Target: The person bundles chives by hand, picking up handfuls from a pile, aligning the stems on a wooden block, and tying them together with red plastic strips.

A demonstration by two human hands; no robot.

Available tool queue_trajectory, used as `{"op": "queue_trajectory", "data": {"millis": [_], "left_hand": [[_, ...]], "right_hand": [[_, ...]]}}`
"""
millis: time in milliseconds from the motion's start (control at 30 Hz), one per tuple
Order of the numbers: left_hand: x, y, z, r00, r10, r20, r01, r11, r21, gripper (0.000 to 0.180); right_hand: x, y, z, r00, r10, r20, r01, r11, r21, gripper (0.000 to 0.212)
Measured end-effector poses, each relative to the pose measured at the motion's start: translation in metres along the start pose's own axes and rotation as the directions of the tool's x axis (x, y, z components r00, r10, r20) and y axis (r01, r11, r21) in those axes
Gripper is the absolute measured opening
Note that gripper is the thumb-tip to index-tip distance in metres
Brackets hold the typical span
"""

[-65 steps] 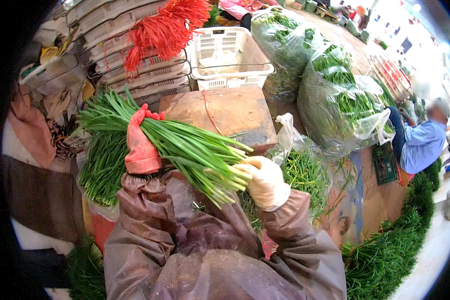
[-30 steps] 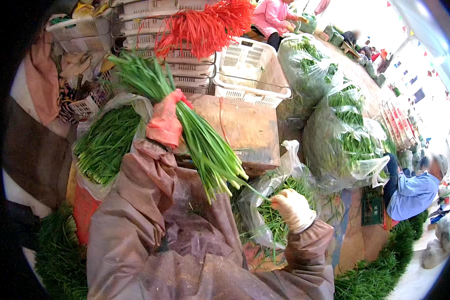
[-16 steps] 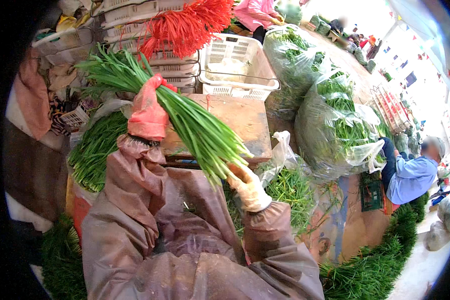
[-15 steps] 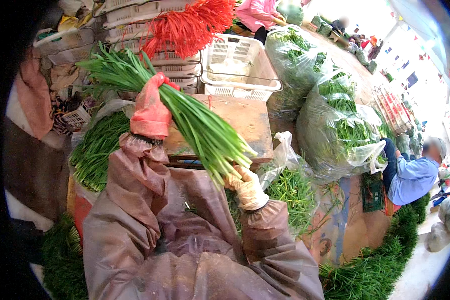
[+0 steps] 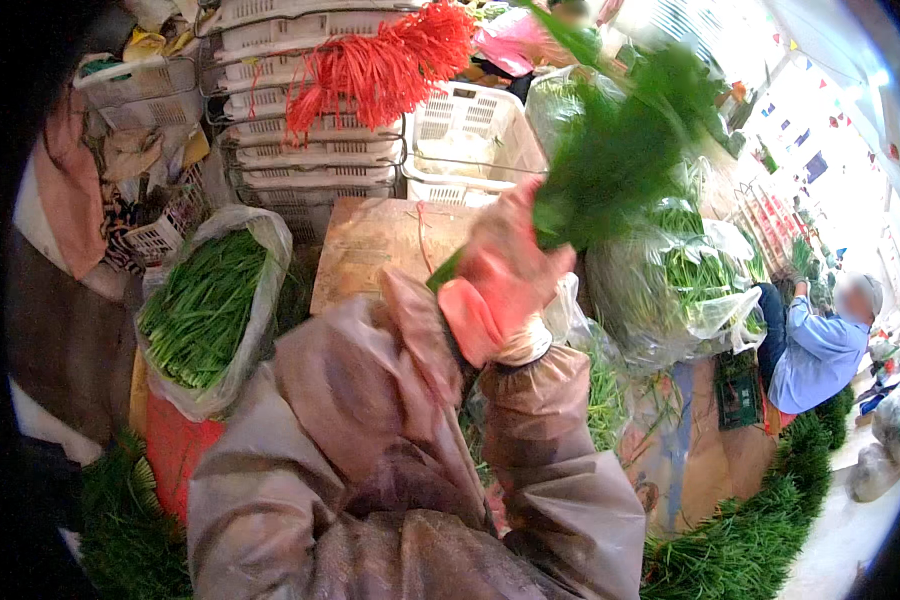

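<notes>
While a blurred bunch of long, flat green leaves fans out between one and two o'clock, a left hand in a coral-red glove grips it, covering much of a cream-gloved right hand whose hold cannot be told. Shiny, ribbon-like red strands drape stacked white slatted crates near eleven.

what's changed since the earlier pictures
The left hand in a red glove has moved rightward, swinging the long green leafy bunch so its leaves point up and right. The right hand in a cream glove is mostly hidden behind the left. The stacked white plastic baskets stayed put.
</notes>
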State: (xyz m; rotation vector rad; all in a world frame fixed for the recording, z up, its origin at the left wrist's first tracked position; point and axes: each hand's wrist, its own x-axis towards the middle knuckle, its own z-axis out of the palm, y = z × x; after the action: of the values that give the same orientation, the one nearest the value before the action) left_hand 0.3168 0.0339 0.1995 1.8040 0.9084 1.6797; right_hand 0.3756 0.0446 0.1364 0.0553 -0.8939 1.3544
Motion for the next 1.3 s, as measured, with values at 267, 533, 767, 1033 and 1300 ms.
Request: {"op": "queue_trajectory", "data": {"millis": [267,533,767,1033,1300], "left_hand": [[-0.064,0.025,0.022,0.805,0.341,0.486,-0.316,0.939,-0.136,0.092],[-0.105,-0.014,-0.089,0.499,0.283,0.819,0.384,0.775,-0.501,0.03],[-0.089,-0.083,-0.125,0.713,-0.462,0.527,0.661,0.693,-0.287,0.027],[-0.109,-0.096,-0.081,0.861,-0.483,0.161,0.508,0.794,-0.333,0.025],[-0.108,-0.091,-0.073,0.756,-0.582,0.3,0.646,0.591,-0.483,0.03]], "right_hand": [[-0.067,0.013,-0.021,0.777,-0.439,-0.452,0.472,0.881,-0.045,0.064],[-0.11,-0.029,-0.056,0.7,-0.563,-0.438,0.523,0.823,-0.222,0.051],[-0.103,-0.017,-0.032,0.741,-0.502,-0.446,0.456,0.864,-0.214,0.061],[-0.095,-0.019,-0.018,0.742,-0.536,-0.402,0.46,0.844,-0.276,0.058],[-0.102,-0.023,-0.02,0.739,-0.556,-0.381,0.5,0.831,-0.242,0.053]]}}
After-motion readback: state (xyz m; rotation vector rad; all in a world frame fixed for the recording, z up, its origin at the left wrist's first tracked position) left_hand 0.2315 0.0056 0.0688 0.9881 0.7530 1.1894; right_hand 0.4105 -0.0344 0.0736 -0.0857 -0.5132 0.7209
